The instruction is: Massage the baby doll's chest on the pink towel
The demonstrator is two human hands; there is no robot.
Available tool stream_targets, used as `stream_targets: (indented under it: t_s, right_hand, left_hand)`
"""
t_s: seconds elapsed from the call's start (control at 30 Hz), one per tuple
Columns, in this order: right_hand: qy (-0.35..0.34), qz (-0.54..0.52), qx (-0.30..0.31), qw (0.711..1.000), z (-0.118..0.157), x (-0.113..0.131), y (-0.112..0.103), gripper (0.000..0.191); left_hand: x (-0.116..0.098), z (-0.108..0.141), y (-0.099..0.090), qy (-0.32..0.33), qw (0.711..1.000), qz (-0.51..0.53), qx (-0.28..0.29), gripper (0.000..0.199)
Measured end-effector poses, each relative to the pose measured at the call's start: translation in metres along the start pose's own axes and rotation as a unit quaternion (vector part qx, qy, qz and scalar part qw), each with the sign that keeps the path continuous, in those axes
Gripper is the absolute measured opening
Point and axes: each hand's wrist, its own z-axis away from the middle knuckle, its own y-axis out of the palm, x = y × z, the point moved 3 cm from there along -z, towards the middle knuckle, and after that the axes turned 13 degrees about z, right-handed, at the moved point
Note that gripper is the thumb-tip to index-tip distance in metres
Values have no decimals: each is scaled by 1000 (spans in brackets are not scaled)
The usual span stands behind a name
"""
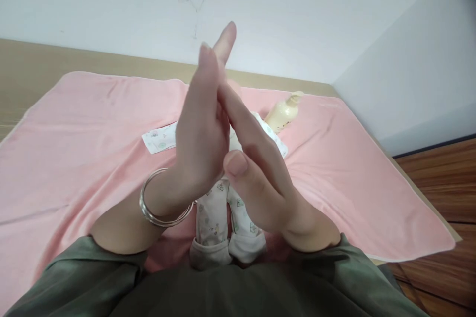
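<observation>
Two bare hands are meeting palm to palm above the printed outfit [212, 218], the left hand [201, 129] standing nearly upright and the right hand [275, 183] leaning in against it with its thumb lying apart from the fingers. Fingers on both are stretching out fairly straight rather than curling, and neither is visibly gripping anything; whether something thin is lying between the palms, I cannot tell. The outfit is lying on the pink blanket [104, 109], and the way from the hands to it is running downward. Its long axis is pointing from the person's body toward the wall [297, 20], with two cuffed leg ends [210, 252] lying nearest the body and the sleeves spreading sideways at the far end: the left sleeve [159, 138] is showing past the left hand, the right sleeve [277, 141] past the right hand. Because the hands are hiding the outfit's middle, I cannot tell whether anything is filling it. Neither hand is looking clearly nearer to the outfit; they seem to be sharing its midline about evenly. On the outfit's right, just beside that sleeve, a pump bottle [282, 116] is slanting in view, and the right hand is looking nearer to it. Silver bangles [143, 205] are circling the left wrist, left of the outfit's legs.
</observation>
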Motion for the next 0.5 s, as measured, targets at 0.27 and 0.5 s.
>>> stream_targets:
  t_s: [0.27, 0.5]
  right_hand:
    - [-21, 39, 28, 999, -1, 2, -1, 60]
    - [1, 56, 17, 998, 1, 2, -8, 60]
  left_hand:
    - [38, -19, 27, 266, 921, -190, -212, 88]
    - [-7, 13, 29, -112, 991, 58, 39, 65]
